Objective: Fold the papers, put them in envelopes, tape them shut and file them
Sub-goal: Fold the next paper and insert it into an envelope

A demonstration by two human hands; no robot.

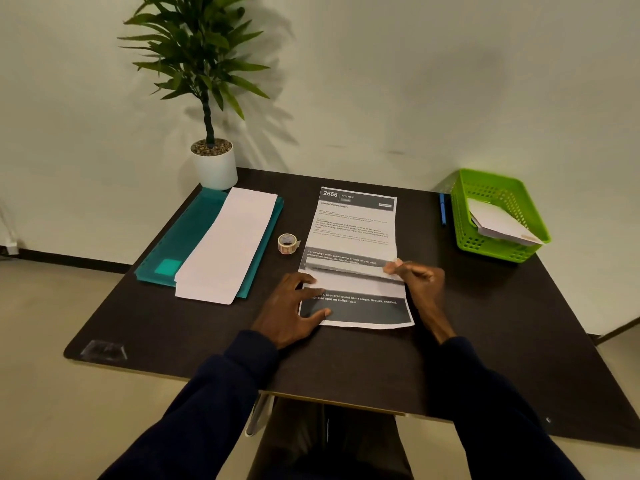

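On dark table [485,323]: left hand [291,306] flat, pressing printed paper [353,230]; right hand [419,275] pinching its folded edge.

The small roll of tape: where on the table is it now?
In the head view, the small roll of tape sits on the dark table, left of centre, between the stack of white envelopes and the printed paper sheet.

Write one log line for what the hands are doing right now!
step: folding paper | left hand: presses paper flat | right hand: pinches folded edge | tape: beside paper | envelopes: stacked on folder
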